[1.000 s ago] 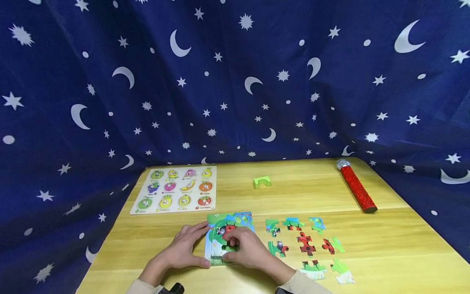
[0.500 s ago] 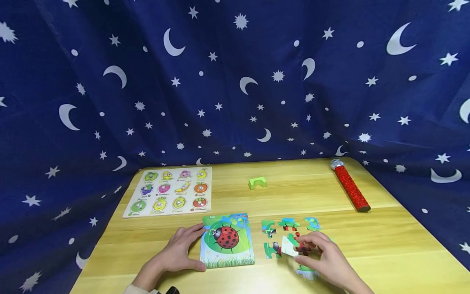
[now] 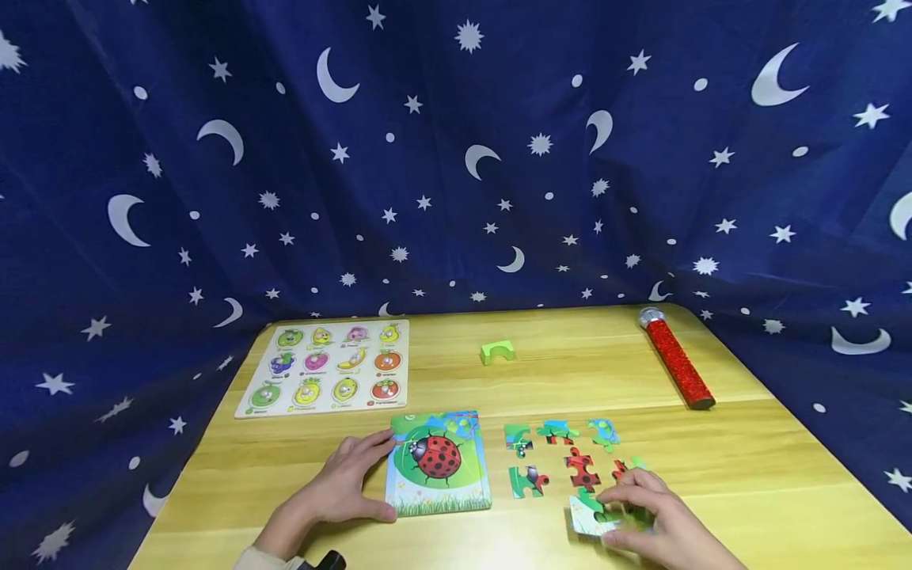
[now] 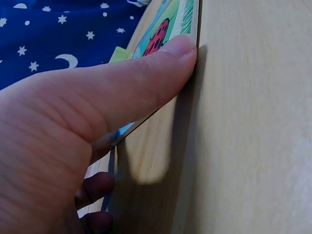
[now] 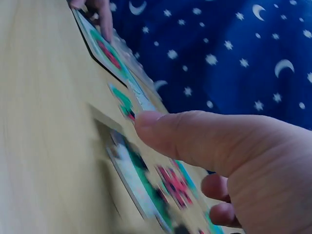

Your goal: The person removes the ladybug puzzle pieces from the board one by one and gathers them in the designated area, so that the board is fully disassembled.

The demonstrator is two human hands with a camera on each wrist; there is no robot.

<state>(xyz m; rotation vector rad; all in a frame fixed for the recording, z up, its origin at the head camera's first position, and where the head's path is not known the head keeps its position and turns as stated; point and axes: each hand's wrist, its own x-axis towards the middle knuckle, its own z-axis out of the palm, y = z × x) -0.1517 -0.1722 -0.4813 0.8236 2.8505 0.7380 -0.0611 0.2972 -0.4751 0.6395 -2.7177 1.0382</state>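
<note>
A square ladybug picture board (image 3: 436,463) lies at the table's front middle. My left hand (image 3: 342,483) rests at its left edge, fingers near the upper corner. In the left wrist view the left thumb (image 4: 141,80) touches the board's corner. My right hand (image 3: 659,514) is low over the loose pieces, thumb and index finger at a white-and-green puzzle piece (image 3: 587,518), which looks tilted and overlaps others; blur hides the exact contact. Around it lie several ladybug pieces, including a red one (image 3: 582,469) and a green one with a dark head (image 3: 527,481).
A white fruit knob puzzle board (image 3: 324,368) lies at the back left. A light green arch block (image 3: 497,351) stands at the back middle. At the right is a red glitter microphone (image 3: 677,360). Behind the table (image 3: 456,546) hangs a dark blue star-and-moon curtain (image 3: 456,158).
My right hand has lifted a puzzle piece from the ladybug board and carried it right, then down toward the front row of pieces. My left hand stays at the board's edge.
</note>
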